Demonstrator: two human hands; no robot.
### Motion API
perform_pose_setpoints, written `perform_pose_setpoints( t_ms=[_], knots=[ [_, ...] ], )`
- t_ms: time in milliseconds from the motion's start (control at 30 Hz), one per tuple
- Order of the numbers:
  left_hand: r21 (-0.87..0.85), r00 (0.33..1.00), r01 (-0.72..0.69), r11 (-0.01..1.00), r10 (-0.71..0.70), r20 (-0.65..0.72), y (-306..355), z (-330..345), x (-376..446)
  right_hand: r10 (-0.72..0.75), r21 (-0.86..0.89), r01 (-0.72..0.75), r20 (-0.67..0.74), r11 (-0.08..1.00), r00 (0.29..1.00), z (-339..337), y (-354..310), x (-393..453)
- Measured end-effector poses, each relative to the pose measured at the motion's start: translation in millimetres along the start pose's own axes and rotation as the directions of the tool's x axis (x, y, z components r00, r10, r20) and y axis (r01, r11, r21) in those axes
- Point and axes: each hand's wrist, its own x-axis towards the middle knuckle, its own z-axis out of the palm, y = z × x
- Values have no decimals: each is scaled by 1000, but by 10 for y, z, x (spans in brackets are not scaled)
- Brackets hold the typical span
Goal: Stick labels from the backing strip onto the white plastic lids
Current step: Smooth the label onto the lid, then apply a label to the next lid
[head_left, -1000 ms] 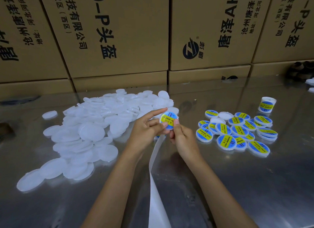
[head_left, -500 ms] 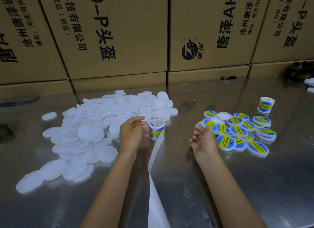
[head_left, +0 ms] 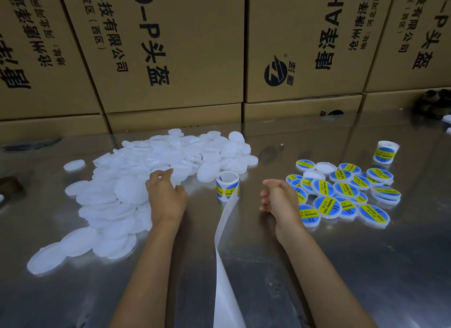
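On the reflective metal table (head_left: 366, 266) before stacked cardboard boxes (head_left: 170, 47) we list: blank white lids (head_left: 127, 193) under our loosely curled left hand (head_left: 166, 196), label roll (head_left: 227, 188), labelled lids (head_left: 341, 193) beside our relaxed, empty right hand (head_left: 280, 200).

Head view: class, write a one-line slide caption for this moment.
Left hand reaches into the unlabelled white lids; right hand rests by the labelled lids, label roll between.

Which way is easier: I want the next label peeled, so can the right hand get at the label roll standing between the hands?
Probably yes. The right hand is empty, fingers loosely curled, and bare table lies between it and the label roll; nothing blocks the way.
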Motion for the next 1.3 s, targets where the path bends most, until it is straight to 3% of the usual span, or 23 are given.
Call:
perform_pose_setpoints(
  t_ms=[133,233,433,633,1033,1133,1233,1300],
  knots=[
    [-7,996,-26,1000,25,-84,-24,-19,25,-199,-228,208,62,951,978,62,95,-35],
    [198,997,20,980,-4,-80,-76,-34,43,-300,-285,332,149,899,942,88,137,-40],
    [378,1000,21,925,-17,-15,-120,-12,42,-235,-466,412,391,783,890,125,282,0],
    [387,1000,-4,922,8,-9,-150,-24,60,-282,-462,452,392,763,876,136,326,-4],
    [161,994,-18,987,35,-103,-134,-58,88,-250,-483,387,324,785,912,175,244,-16],
    [-7,995,40,999,-40,-94,-77,-79,87,-252,-430,371,309,823,917,165,237,-11],
    [-218,996,85,972,-85,10,68,-123,67,-254,-410,370,311,833,916,152,242,0],
    [-456,964,217,863,-115,240,206,-166,27,-252,-419,366,303,831,919,145,243,6]
  ],
)
